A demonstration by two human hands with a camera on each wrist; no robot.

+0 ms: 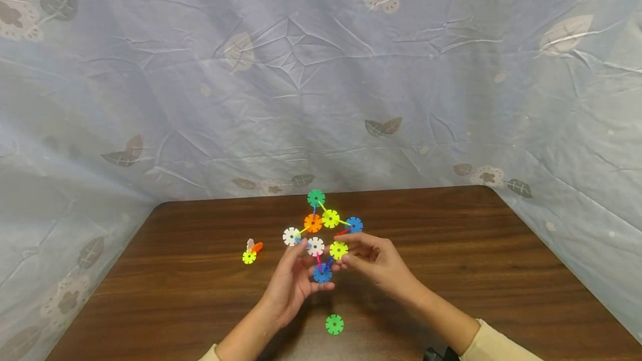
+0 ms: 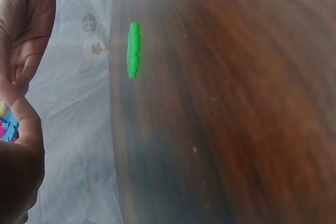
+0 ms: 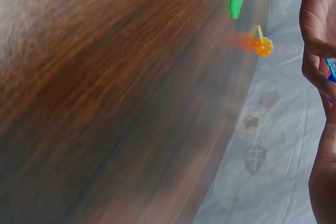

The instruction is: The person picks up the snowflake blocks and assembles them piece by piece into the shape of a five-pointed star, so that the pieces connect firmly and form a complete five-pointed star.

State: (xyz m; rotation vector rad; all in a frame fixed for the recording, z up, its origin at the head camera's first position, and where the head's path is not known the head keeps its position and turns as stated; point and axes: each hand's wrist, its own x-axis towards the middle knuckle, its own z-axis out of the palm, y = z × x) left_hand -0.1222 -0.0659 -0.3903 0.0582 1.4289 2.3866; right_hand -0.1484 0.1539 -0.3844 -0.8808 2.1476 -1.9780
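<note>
Extends as a dark brown, wood-grained tabletop; carries a green notched disc lying flat and, farther back at left, a small yellow, orange and pale cluster.

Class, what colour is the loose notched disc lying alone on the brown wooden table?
The notched, round plastic disc is green, seen best in the head view.

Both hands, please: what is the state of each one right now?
Left hand: closed, holding the linked discs near the white ones.
Right hand: closed, holding the same linked discs by the lower yellow disc.
</note>
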